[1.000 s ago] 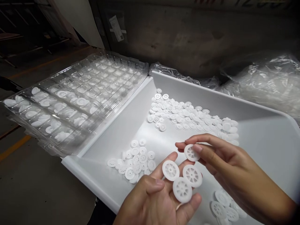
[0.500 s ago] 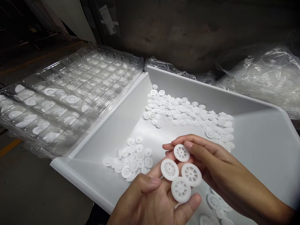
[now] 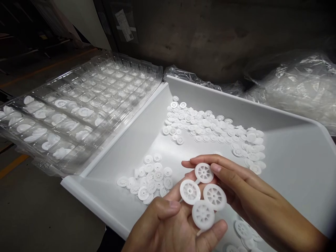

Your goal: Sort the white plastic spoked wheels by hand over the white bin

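Observation:
Several round white spoked wheels, joined in a cluster (image 3: pixel 203 214), rest on the palm and fingers of my left hand (image 3: pixel 168 224), which is turned up with its thumb at the left side. My right hand (image 3: pixel 244 185) pinches the top wheel (image 3: pixel 204 173) of the cluster between thumb and fingers. Both hands are above a light grey tray (image 3: pixel 105 196). Loose white wheels lie in it: a small pile (image 3: pixel 151 180) left of my hands, a larger pile (image 3: pixel 210 126) beyond them, and more wheels (image 3: pixel 244 229) partly under my right forearm.
Left of the grey tray stands a clear plastic compartment tray (image 3: pixel 86 94), with white parts in its nearer compartments. Crumpled clear plastic (image 3: pixel 296 91) lies at the back right. A dark panel with a white label (image 3: pixel 124 26) rises behind.
The view has shifted slightly, so the trays appear a little lower and to the right. Both hands keep nearly the same hold on the wheel cluster, which is tilted very slightly differently.

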{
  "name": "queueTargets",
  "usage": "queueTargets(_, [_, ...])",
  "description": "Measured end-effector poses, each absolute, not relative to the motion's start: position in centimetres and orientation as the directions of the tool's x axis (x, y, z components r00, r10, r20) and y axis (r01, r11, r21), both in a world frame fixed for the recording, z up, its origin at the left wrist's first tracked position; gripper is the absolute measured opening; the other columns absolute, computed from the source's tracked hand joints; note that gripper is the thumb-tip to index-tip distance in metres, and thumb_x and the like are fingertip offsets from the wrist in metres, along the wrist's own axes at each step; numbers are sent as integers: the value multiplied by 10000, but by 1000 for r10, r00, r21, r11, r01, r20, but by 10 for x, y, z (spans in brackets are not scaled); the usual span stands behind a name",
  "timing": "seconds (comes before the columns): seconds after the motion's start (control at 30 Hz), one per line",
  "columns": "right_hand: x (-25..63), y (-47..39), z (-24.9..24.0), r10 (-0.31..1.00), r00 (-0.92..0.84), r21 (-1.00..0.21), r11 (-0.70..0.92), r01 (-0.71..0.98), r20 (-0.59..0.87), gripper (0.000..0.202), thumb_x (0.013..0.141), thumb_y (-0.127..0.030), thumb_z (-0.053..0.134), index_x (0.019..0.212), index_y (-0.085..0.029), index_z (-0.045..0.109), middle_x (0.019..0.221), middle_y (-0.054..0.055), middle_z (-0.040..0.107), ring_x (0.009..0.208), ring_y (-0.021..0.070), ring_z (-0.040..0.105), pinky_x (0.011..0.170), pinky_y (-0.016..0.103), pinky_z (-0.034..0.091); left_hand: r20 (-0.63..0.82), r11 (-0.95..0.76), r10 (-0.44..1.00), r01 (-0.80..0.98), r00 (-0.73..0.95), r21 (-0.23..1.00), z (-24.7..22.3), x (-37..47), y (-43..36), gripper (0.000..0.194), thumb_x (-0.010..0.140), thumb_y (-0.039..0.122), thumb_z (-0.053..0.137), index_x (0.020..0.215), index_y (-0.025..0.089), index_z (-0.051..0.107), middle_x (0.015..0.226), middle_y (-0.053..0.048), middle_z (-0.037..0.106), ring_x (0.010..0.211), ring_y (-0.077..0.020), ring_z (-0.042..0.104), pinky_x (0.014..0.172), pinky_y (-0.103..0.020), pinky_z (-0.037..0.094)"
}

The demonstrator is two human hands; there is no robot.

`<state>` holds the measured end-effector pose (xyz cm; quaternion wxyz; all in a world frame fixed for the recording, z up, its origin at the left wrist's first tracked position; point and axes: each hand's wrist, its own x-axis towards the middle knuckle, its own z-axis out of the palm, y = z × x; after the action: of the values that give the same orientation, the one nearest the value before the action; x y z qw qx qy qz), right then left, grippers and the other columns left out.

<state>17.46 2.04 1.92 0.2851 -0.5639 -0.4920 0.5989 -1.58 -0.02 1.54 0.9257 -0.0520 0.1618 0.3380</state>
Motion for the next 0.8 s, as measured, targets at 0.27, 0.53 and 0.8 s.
queueTargets(0.27, [181,18,12,853,-144,-865,-498,64,-502,413,963,-613,491,1287,-398,629,1278,43,685,1148,257,666,912,350,579,-346,774,603,-632,719,33,17,-16,1,542,838,313,617,1369,221,565,1577,-42,427,1537,-312,117,1181,-444,316])
queueTargets(0.53, [179,20,13,837,-173,-852,-522,30,-519,464,960,-650,431,1262,-383,660,1279,38,668,1217,306,613,1056,503,475,-336,790,591,-611,733,54,15,-18,2,526,829,324,628,1348,254,581,1573,-13,435,1540,-313,75,1216,-458,277])
queueTargets(0.8, [182,13,7,868,-336,-922,-287,261,-366,472,1005,-598,329,1401,-453,539,1506,-20,503,1411,310,429,1084,532,411,-320,730,647,-684,692,-3,12,-10,-1,408,884,324,520,1276,278,623,1385,-49,606,1390,-224,461,1090,-363,404])
